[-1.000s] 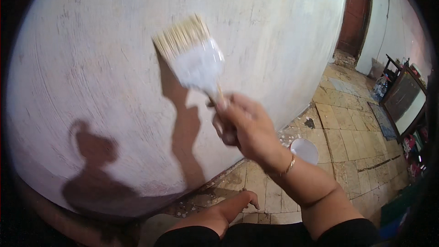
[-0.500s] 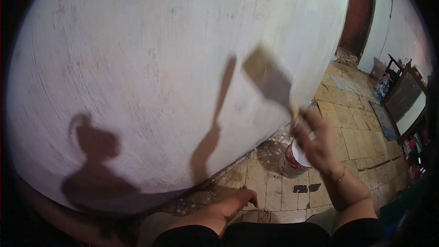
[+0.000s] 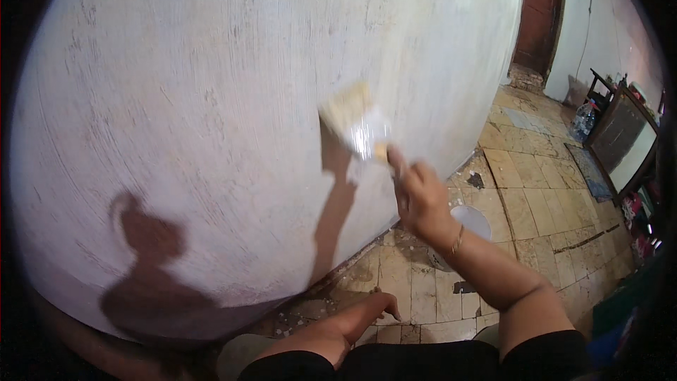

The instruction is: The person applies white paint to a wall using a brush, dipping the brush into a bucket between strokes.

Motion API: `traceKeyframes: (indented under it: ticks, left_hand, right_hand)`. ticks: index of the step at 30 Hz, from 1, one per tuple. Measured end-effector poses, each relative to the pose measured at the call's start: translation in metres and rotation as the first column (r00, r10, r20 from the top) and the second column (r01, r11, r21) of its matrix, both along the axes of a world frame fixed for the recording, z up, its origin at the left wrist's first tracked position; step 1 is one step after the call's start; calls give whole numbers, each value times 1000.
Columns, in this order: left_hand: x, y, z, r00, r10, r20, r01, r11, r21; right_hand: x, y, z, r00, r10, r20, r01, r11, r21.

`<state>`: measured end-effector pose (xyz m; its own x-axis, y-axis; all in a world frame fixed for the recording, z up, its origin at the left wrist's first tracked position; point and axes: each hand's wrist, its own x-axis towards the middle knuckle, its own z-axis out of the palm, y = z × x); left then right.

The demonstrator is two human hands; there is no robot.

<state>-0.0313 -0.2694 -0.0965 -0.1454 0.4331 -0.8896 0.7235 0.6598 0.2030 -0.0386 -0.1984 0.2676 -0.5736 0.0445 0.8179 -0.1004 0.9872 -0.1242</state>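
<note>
My right hand [image 3: 421,194] is closed round the handle of a wide, flat paintbrush [image 3: 363,134] with pale bristles and a shiny metal band. The bristles point up and left, at or very near the whitish, streaked wall [image 3: 233,99]; the brush's shadow meets them at one corner. Motion blurs the brush slightly. Partly hidden behind my right wrist, a paint bucket [image 3: 471,221] stands on the floor, pale inside. My left hand [image 3: 386,303] hangs low near the foot of the wall, bent at the wrist, fingers loosely apart with nothing in them.
Yellowish floor tiles [image 3: 525,166] run along the wall, with dark patches and paint spots. A framed panel [image 3: 624,144], a plastic bottle [image 3: 584,120] and assorted items stand at the right. A reddish-brown door [image 3: 539,17] is at the far right.
My right hand has swung left and toward the wall with the paintbrush, away from above the bucket. My view has shifted slightly. The left hand stays in place.
</note>
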Motion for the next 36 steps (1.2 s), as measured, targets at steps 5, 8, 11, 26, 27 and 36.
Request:
traceKeyframes:
  ticks: [5, 8, 11, 26, 27, 36]
  left_hand:
    - [4, 13, -19, 976, -191, -102, 201, 975, 95]
    - [-9, 17, -57, 981, -108, 160, 125, 987, -103]
    - [-20, 5, -79, 967, 120, 223, -110, 992, -57]
    - [2, 7, 19, 847, 261, 464, -263, 963, -61]
    - [6, 11, 41, 920, 164, 355, -168, 986, -20]
    - [-1, -4, 23, 888, 322, 329, -309, 947, -92]
  right_hand:
    - [64, 16, -32, 827, 17, 562, 70, 989, -133]
    - [46, 27, 11, 539, -67, 840, 71, 997, 34]
    - [11, 37, 58, 493, -101, 864, -12, 992, 123]
    - [26, 88, 242, 966, 5, -257, -7, 1000, -7]
    - [18, 73, 224, 953, -127, -276, 135, 991, 11]
    - [36, 34, -6, 976, 47, 211, -13, 988, -156]
